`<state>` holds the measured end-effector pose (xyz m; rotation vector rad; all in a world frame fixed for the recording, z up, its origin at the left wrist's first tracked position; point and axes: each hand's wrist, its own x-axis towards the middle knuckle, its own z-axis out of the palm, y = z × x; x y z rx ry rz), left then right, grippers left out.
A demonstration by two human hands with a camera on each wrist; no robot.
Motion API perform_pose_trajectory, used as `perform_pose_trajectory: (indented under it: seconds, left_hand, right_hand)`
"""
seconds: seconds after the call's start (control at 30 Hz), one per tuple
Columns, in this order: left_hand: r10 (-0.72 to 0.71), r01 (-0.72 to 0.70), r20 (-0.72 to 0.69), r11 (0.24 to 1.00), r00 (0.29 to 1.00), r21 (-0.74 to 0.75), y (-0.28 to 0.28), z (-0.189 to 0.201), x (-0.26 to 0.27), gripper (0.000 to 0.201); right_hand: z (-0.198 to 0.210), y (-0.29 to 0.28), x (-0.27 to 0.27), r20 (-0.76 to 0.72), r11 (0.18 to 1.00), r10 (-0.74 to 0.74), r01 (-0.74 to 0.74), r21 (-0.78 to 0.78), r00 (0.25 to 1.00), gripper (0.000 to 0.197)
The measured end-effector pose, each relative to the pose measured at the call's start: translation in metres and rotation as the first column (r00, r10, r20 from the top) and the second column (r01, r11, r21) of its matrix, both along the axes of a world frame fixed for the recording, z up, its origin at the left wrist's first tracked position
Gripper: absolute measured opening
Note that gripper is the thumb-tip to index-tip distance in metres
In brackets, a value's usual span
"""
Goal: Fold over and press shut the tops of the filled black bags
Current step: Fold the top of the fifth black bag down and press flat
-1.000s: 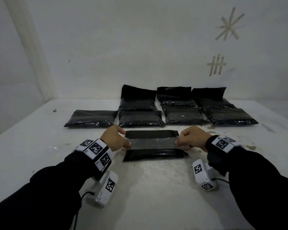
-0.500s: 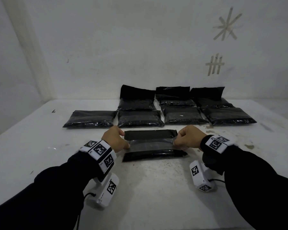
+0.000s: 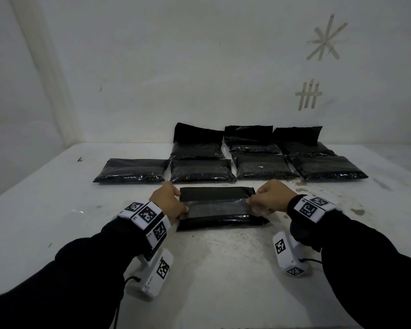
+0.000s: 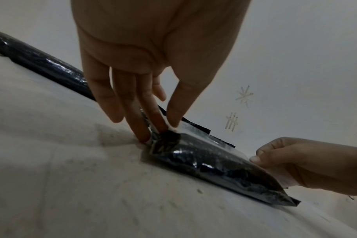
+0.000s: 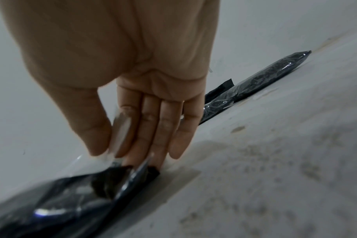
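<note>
Head view shows a filled black bag (image 3: 220,220) lying flat on the white worktop (image 3: 214,269), with both hands at its two short ends. At the bag's left end, the left hand (image 3: 169,203) pinches the clear flap (image 3: 220,206) at the bag's top between thumb and fingers; the left wrist view shows the fingertips (image 4: 143,136) reaching down to the worktop at that corner, with the thumb on the film above. At the bag's right end, the right hand (image 3: 271,200) grips the same flap, and the right wrist view shows the clear film caught between its thumb (image 5: 96,138) and fingers. The flap stretches between the two hands across the bag's middle, and a matte black strip (image 3: 215,194) of the bag's top lies just beyond it. Beyond the bag, a row of four filled bags (image 3: 228,170) lies flat side by side, and behind that row three more bags (image 3: 247,138) stand against the wall (image 3: 199,67) with their black tops upright. High on the wall, above the right end of the rows, are tape marks (image 3: 309,95) in a tally shape and a star shape. White tagged bands (image 3: 147,217) sit on both wrists over dark sleeves (image 3: 57,281).
</note>
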<state>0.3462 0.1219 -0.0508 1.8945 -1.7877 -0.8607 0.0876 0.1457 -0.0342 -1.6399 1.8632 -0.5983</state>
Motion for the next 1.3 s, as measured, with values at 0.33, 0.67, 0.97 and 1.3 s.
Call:
perform_pose_trajectory:
  seconds: [0.33,0.67,0.97,1.3]
  left_hand:
    - [0.022,-0.022,0.002,0.997,1.0,-0.076,0.002,0.002,-0.002,0.026]
    - [-0.042,0.065,0.171,0.989,0.984,-0.132,0.006,0.006,-0.003,0.026]
    - [-0.052,0.084,0.231,0.988,0.972,-0.131,0.011,0.008,-0.009,0.017]
    - [-0.035,0.055,0.193,0.993,0.981,-0.103,0.016,0.011,-0.009,0.02]
  right_hand:
    - [0.0,-0.002,0.005,-0.142,0.999,-0.036,0.036,-0.004,0.989,0.04]
    - [0.005,0.002,0.009,-0.27,0.996,-0.056,0.072,0.052,0.961,0.036]
    - [0.007,0.005,0.007,-0.287,0.992,-0.049,0.079,0.095,0.957,0.034]
    - [0.007,0.007,0.007,-0.252,0.992,-0.057,0.083,0.095,0.966,0.023]
